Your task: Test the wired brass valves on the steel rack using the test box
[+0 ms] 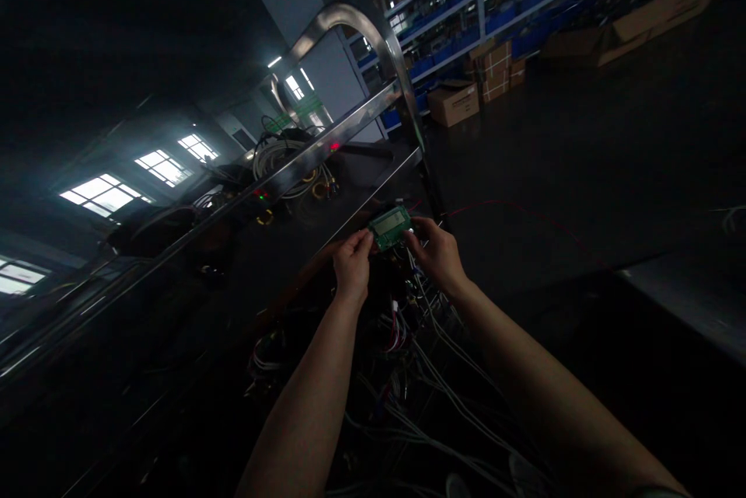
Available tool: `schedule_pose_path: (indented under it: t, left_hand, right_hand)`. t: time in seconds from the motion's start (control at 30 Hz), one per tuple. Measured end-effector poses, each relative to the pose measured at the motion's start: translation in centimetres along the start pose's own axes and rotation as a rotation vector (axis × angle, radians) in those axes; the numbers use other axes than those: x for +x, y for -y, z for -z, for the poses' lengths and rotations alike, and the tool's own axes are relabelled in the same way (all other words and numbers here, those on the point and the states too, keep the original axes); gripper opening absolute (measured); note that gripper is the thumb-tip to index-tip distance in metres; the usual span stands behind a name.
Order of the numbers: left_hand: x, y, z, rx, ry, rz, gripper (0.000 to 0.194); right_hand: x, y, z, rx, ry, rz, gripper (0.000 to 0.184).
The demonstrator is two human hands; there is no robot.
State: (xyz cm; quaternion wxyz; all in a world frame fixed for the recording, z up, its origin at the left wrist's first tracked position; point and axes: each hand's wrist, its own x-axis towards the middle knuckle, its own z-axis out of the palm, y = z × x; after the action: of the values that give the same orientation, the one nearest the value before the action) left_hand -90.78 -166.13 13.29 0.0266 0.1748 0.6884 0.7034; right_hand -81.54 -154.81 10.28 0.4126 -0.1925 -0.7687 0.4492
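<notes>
A small green circuit board (390, 227) with a pale display panel is held between both hands over a dark tangle of wires. My left hand (352, 263) pinches its left edge with closed fingers. My right hand (437, 252) grips its right edge, fingers curled. White and coloured wires (431, 374) hang from the board down toward me.
A shiny metal trolley frame (350, 67) with a curved handle rises just beyond the hands, with coiled cables (285, 164) on its top shelf. Cardboard boxes (454, 102) and blue bin shelving (495, 8) stand far back. A thin red wire (524, 210) crosses the dark floor at right.
</notes>
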Motion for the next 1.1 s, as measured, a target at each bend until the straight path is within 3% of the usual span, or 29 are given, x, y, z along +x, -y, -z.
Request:
schedule_pose_path:
  t: [1.1]
  left_hand:
    - [-0.17, -0.04, 0.03, -0.015, -0.009, 0.008, 0.020]
  right_hand:
    - [0.07, 0.14, 0.04, 0.005, 0.041, -0.009, 0.034]
